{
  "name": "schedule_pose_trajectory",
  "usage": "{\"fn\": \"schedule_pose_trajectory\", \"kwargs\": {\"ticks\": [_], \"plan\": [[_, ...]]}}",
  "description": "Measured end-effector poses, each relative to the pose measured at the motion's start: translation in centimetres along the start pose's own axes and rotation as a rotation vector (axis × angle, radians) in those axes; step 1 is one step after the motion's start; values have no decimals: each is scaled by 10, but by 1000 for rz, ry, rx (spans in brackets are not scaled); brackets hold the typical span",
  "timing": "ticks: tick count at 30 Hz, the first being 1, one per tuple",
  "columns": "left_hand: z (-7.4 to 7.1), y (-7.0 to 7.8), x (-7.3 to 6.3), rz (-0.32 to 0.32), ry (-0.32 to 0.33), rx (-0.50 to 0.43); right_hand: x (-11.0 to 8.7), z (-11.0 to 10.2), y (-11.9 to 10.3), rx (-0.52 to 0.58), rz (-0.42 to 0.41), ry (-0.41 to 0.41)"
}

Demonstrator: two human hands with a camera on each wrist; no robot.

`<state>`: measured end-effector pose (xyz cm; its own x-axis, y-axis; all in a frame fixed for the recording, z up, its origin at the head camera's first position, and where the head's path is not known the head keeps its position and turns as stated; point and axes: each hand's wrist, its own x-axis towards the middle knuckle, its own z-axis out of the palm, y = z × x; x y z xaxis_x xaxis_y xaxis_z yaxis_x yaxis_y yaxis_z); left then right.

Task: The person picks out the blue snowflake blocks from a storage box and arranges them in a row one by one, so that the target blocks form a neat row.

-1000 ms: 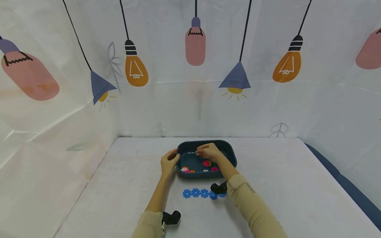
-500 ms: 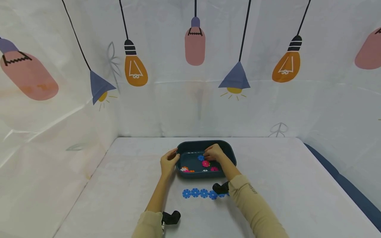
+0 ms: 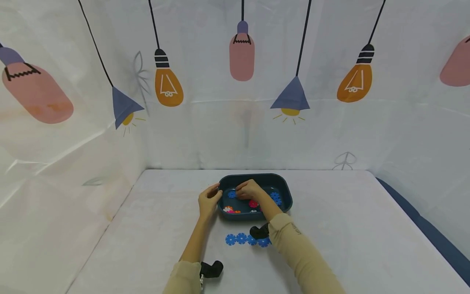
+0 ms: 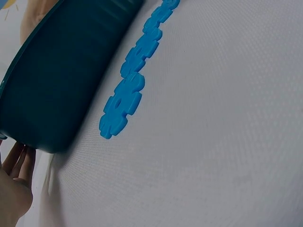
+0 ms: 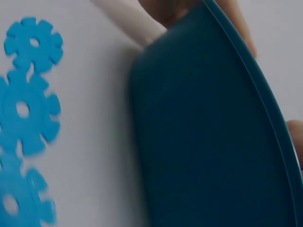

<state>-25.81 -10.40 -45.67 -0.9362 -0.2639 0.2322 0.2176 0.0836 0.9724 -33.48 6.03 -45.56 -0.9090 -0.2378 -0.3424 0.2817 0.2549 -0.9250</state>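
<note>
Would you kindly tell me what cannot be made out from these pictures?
Head view: whether the right hand grips the blue piece beside it; too small to tell.
Head view: the right end of the row of blue flower pieces, behind the right sleeve.
Both wrist views: what lies in the tray, hidden by its outer wall.
Left wrist view: much of the left hand, cut off by the left edge.

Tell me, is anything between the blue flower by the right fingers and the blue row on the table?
Yes. The tray's near wall stands between the blue flower, inside, and the blue row, outside. The flower probably needs lifting over. The black wrist camera hides part of the row in the head view.
</note>
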Motion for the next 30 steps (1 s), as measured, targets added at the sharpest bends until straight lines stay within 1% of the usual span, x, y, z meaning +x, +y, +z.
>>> {"fn": "schedule_pose_trajectory", "kwargs": {"ticks": [2,5,6,7,9,10,11,12,13,14,15,17,18,19,20,21,22,23,24,26,28,30], "plan": [[0,0,0,-1,-2,-2,-1,7,0,-7,-37,-26],[0,-2,1,8,-6,6,-19,17,-11,-19,-75,-62],[0,-5,2,8,-7,-1,-23,20,-14,-27,-87,-67],[0,-9,4,10,-5,-6,-28,23,-18,-20,-81,-76],[0,-18,7,12,3,-6,-27,29,-18,-24,-80,-84],[1,-22,8,13,7,0,-17,33,-11,-36,-85,-84],[1,-26,10,8,11,7,-10,35,-4,-41,-109,-84],[1,-31,11,-1,16,6,15,36,14,-37,-129,-97],[1,-32,12,-7,20,15,43,37,34,-40,-141,-103],[1,-34,12,-9,23,22,76,39,57,-36,-149,-101],[1,-34,12,-13,25,28,112,40,82,-25,-153,-104],[1,-35,12,-13,25,24,183,38,132,8,-188,-119],[1,-35,12,-13,27,20,220,39,157,24,-188,-121],[1,-35,12,-12,28,18,239,40,170,27,-186,-108],[1,-35,12,-9,28,19,247,40,175,43,-182,-101],[1,-35,12,-4,29,23,245,41,173,40,-184,-94],[1,-34,11,-2,29,28,230,42,163,36,-181,-81],[1,-34,11,0,30,34,211,43,149,26,-185,-70],[1,-34,11,1,29,35,180,45,127,18,-165,-53],[1,-34,12,6,29,35,108,48,76,12,-135,-25],[1,-34,12,7,32,34,44,47,32,27,-139,-3],[2,-33,12,11,38,36,-8,45,-3,58,-140,29]]}}
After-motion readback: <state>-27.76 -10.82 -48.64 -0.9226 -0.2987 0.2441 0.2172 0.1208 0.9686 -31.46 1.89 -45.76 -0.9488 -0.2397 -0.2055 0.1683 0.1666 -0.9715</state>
